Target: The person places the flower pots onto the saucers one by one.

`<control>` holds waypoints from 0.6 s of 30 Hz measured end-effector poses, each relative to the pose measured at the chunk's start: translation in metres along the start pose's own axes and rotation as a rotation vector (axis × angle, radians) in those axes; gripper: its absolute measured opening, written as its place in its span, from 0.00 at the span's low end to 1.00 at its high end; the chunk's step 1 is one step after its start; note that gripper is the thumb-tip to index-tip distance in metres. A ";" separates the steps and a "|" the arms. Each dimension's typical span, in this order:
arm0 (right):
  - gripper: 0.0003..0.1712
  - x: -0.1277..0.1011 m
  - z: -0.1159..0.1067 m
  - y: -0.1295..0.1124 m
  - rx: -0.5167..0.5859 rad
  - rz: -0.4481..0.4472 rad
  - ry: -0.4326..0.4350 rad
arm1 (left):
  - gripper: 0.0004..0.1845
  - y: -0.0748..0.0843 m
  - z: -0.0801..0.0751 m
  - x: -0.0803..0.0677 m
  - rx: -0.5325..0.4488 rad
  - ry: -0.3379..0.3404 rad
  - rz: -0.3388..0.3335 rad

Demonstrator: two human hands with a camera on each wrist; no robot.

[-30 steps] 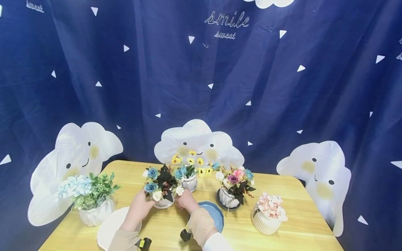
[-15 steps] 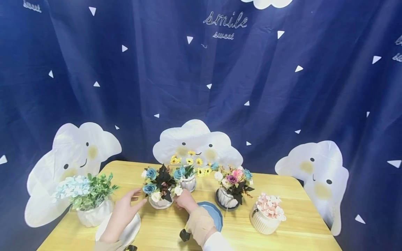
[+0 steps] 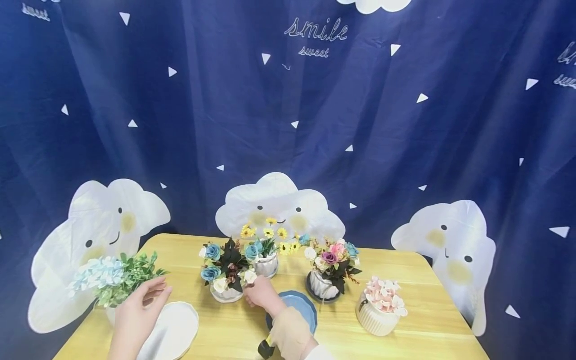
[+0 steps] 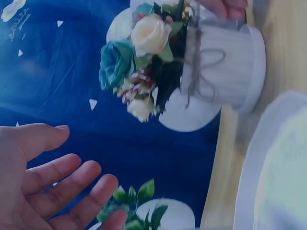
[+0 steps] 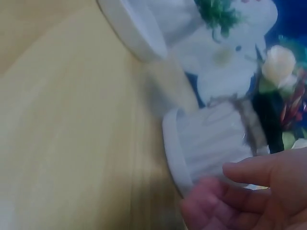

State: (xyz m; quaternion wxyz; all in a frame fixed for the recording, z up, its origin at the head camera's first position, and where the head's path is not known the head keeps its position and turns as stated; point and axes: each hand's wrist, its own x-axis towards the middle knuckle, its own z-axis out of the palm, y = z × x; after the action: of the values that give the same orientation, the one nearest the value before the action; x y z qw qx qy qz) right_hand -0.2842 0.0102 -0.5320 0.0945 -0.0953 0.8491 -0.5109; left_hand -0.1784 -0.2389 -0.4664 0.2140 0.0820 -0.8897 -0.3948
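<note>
A white ribbed pot (image 3: 227,294) with blue and white artificial roses and dark leaves stands on a white saucer (image 5: 175,155); twine is tied in a bow around it. My right hand (image 3: 263,296) is beside its right side, fingers loosely bent, with thumb and fingertips right at the pot and saucer edge. My left hand (image 3: 141,312) is apart from that pot, fingers spread and relaxed in the left wrist view. It overlaps the lower part of a potted plant (image 3: 117,277) with pale blue hydrangea and green leaves. Below it lies a round white plate (image 3: 180,327).
A blue plate (image 3: 302,312) lies under my right forearm. Behind stands a white pot of yellow daisies (image 3: 267,265). Further right are a pot of mixed roses (image 3: 324,286) on a dark saucer and a cream ribbed pot (image 3: 377,317) with pink flowers. A blue curtain (image 3: 288,125) hangs behind the table.
My left hand has let go of the blue rose pot and moved left to the hydrangea plant, uncovering the white plate. My right hand has stayed beside the rose pot.
</note>
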 end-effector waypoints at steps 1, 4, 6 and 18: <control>0.05 -0.003 0.001 -0.002 -0.002 -0.007 -0.012 | 0.21 -0.003 -0.002 -0.001 -0.008 0.008 -0.020; 0.07 -0.011 0.004 -0.005 -0.033 -0.029 -0.047 | 0.23 -0.012 -0.009 -0.003 -0.017 0.025 -0.085; 0.10 -0.016 0.008 -0.006 -0.042 -0.037 -0.072 | 0.23 -0.017 -0.014 -0.005 -0.018 0.045 -0.111; 0.16 -0.042 0.041 -0.018 -0.018 -0.029 -0.166 | 0.28 -0.032 -0.038 -0.012 -0.087 0.185 -0.344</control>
State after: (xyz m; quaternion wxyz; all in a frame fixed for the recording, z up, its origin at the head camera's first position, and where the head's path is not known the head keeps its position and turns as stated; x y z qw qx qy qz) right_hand -0.2318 -0.0217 -0.5319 0.1562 -0.1503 0.8415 -0.4949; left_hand -0.1516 -0.2823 -0.4714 0.2274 0.2595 -0.8212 -0.4545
